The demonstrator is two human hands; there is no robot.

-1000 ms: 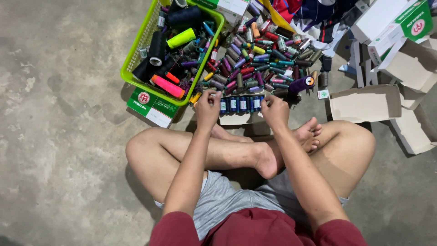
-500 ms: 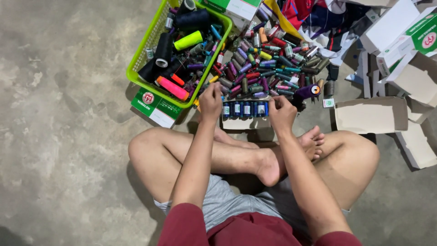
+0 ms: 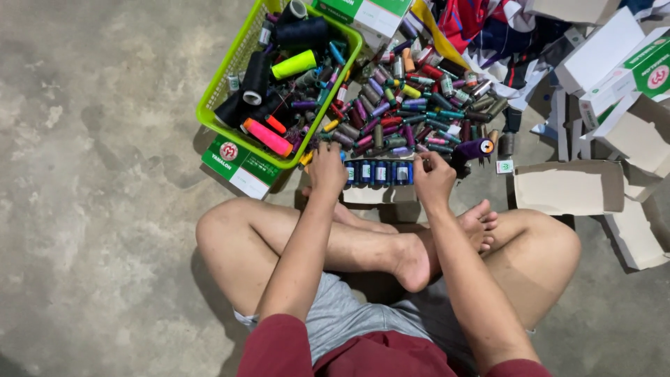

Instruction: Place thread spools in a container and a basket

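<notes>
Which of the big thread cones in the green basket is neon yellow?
The neon yellow cone lying near the basket's middle; the cones beside it are black, and a pink one lies lower.

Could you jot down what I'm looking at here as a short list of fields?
Setting: a person sits cross-legged on a concrete floor
Left hand: at the left end of a row of blue thread spools
Right hand: at the row's right end
Behind: heap of mixed thread spools
Left: green basket of larger cones
Right: cardboard boxes
</notes>
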